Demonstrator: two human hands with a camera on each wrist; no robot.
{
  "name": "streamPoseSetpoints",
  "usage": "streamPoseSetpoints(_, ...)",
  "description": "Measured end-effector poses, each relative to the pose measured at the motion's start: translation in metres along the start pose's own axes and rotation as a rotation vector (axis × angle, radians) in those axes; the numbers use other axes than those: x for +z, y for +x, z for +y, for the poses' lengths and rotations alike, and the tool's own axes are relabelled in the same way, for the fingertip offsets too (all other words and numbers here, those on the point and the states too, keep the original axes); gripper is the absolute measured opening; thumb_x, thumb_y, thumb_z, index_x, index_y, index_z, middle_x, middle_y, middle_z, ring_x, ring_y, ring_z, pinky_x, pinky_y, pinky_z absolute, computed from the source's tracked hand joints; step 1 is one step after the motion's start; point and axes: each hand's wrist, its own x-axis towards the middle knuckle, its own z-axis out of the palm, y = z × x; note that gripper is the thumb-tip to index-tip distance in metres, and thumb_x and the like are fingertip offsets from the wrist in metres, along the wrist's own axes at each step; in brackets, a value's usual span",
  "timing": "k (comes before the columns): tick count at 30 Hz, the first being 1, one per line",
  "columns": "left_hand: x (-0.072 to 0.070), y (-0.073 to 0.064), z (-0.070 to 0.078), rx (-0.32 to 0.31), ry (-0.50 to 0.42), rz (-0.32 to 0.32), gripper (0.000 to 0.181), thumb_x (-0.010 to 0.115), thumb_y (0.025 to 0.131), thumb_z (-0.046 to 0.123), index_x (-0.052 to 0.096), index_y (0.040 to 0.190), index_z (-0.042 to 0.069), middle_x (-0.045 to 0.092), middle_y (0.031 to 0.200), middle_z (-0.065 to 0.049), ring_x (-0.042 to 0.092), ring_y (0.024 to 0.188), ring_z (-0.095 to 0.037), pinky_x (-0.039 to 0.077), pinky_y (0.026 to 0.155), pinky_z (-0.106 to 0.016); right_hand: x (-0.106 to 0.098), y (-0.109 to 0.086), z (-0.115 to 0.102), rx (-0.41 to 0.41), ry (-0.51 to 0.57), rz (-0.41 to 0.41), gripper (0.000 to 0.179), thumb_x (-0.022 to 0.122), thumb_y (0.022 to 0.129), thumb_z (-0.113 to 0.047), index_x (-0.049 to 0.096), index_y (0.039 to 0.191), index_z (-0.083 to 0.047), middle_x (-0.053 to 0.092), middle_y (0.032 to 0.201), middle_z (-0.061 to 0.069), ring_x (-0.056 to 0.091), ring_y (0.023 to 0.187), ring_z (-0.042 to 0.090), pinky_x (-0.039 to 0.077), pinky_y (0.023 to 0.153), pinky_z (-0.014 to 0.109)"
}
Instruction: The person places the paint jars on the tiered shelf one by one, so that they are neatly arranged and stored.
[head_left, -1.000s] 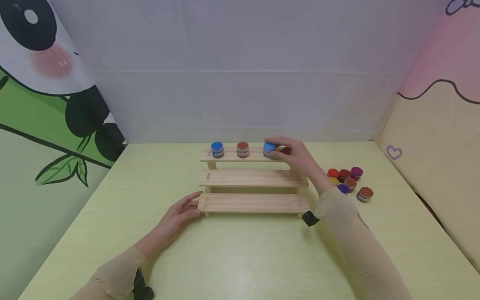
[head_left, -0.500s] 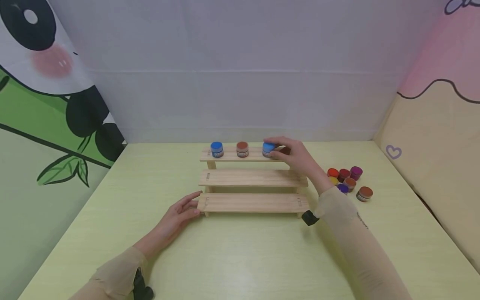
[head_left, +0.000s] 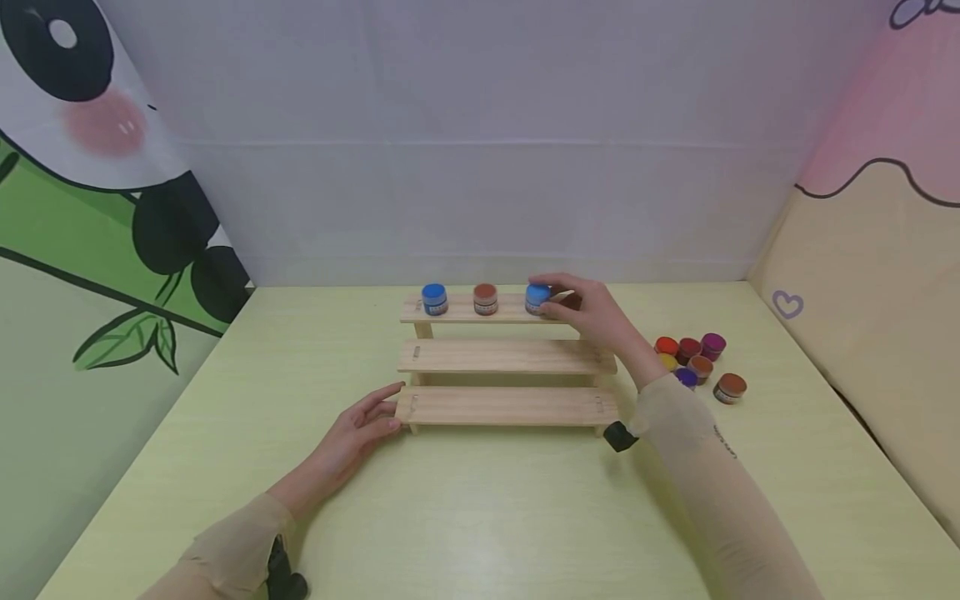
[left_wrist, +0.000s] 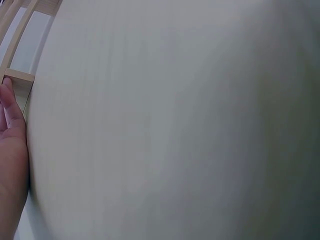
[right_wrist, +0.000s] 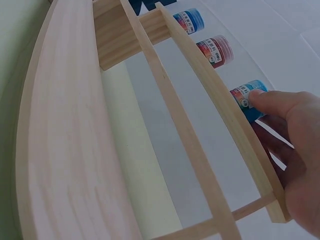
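A three-tier wooden rack (head_left: 507, 406) stands on the table. On its top shelf sit a blue-lidded paint jar (head_left: 434, 299), a brown-lidded paint jar (head_left: 485, 299) and a lighter blue paint jar (head_left: 536, 298). My right hand (head_left: 588, 310) pinches the lighter blue jar between thumb and fingers; in the right wrist view the thumb lies across that paint jar (right_wrist: 245, 97), which stands at the shelf's surface. With fairly straight fingers, my left hand (head_left: 356, 433) touches the left end of the bottom shelf; the left wrist view shows fingertips against the wood.
Right of the rack, several paint jars with red, yellow, purple and brown lids stand close together, partly behind the right forearm. A brown-lidded paint jar (head_left: 730, 388) is slightly apart from them. A pale wall (head_left: 480, 200) rises behind the rack.
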Motion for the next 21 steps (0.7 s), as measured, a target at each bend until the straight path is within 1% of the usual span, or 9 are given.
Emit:
streamPoseSetpoints(9, 0.0000, 0.0012, -0.0010, 0.007, -0.006, 0.000, 0.065, 0.059, 0.099, 0.014, 0.027, 0.155, 0.010, 0.063, 0.120, 0.008, 0.061, 0.112, -0.001, 0.050, 0.096, -0.015, 0.0004, 0.0000, 0.0003, -0.007, -0.018, 0.009, 0.042, 0.063, 0.097, -0.021, 0.057, 0.139, -0.021, 0.063, 0.127, 0.012, 0.070, 0.100, 0.028, 0.058, 0.091, 0.043)
streamPoseSetpoints(14, 0.0002, 0.0019, -0.0015, 0.013, -0.006, -0.003, 0.065, 0.059, 0.099, 0.014, 0.027, 0.155, 0.010, 0.063, 0.120, 0.009, 0.061, 0.112, -0.001, 0.050, 0.096, -0.015, -0.0001, -0.0005, -0.0003, -0.033, -0.041, 0.023, 0.046, 0.064, 0.096, -0.021, 0.054, 0.141, -0.023, 0.063, 0.124, 0.011, 0.070, 0.100, 0.028, 0.057, 0.092, 0.044)
streamPoseSetpoints(18, 0.0001, 0.0026, -0.0020, 0.010, -0.002, 0.000, 0.065, 0.059, 0.099, 0.014, 0.027, 0.155, 0.010, 0.063, 0.120, 0.008, 0.061, 0.112, -0.001, 0.050, 0.096, -0.015, -0.0019, -0.0006, 0.0003, -0.068, -0.071, 0.045, 0.052, 0.067, 0.095, -0.021, 0.051, 0.144, -0.024, 0.060, 0.134, 0.009, 0.068, 0.107, 0.029, 0.055, 0.096, 0.046)
streamPoseSetpoints(21, -0.0002, 0.0030, -0.0021, 0.008, 0.002, 0.003, 0.065, 0.059, 0.099, 0.015, 0.027, 0.155, 0.010, 0.063, 0.120, 0.008, 0.061, 0.112, -0.001, 0.050, 0.096, -0.015, -0.0041, -0.0019, -0.0007, -0.071, -0.081, 0.056, 0.056, 0.068, 0.094, -0.021, 0.049, 0.146, -0.023, 0.054, 0.142, 0.007, 0.065, 0.112, 0.031, 0.054, 0.098, 0.048)
